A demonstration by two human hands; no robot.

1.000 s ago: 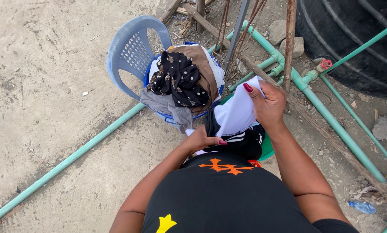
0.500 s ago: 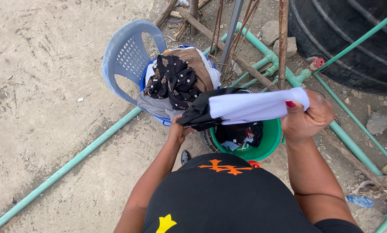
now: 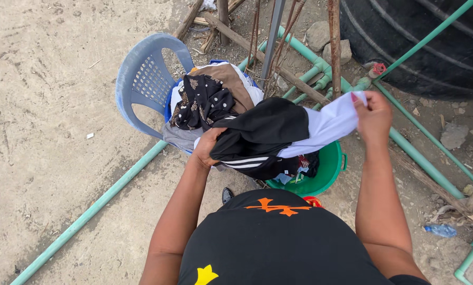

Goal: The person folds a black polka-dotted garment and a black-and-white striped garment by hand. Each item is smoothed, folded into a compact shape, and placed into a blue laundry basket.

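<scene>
I hold a black and white garment [image 3: 278, 132] stretched between both hands above a green basin [image 3: 328, 169]. My left hand [image 3: 206, 148] grips its black end with white stripes, close to the chair. My right hand [image 3: 372, 116] pinches the white end, raised to the right. The basin below holds more dark and coloured clothes. A blue plastic chair [image 3: 144, 79] to the left carries a heap of clothes [image 3: 210, 97], among them a black spotted piece and a brown one.
Green pipes [image 3: 94, 208] run across the sandy ground and past a large black tank [image 3: 421, 37] at the upper right. Rusty rods, wooden sticks and stones lie behind the chair. A small plastic bottle [image 3: 439, 230] lies at the right.
The garment has come up out of the basin and is pulled out wide. My right hand moved right with the white end; my left hand now grips the black end.
</scene>
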